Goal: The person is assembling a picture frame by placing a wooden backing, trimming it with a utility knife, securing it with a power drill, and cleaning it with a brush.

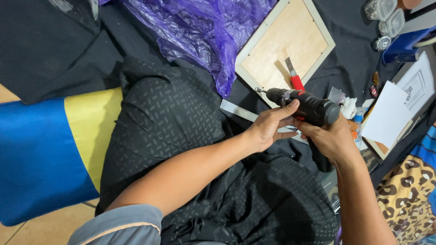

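Gripping cordless drill [305,105] between both hands.

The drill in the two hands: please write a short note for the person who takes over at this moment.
Left hand: closed on the front of the black drill, thumb on the barrel.
Right hand: closed around the drill from below at the rear; the handle is hidden under it.
The drill is in the air, its bit pointing left, above the lower corner of the wooden frame back, not touching it.
A red-handled cutter lies on the frame board; a metal ruler lies on the black cloth under the hands.
Done: no hole or screw visible in the board.
Left: cannot tell.
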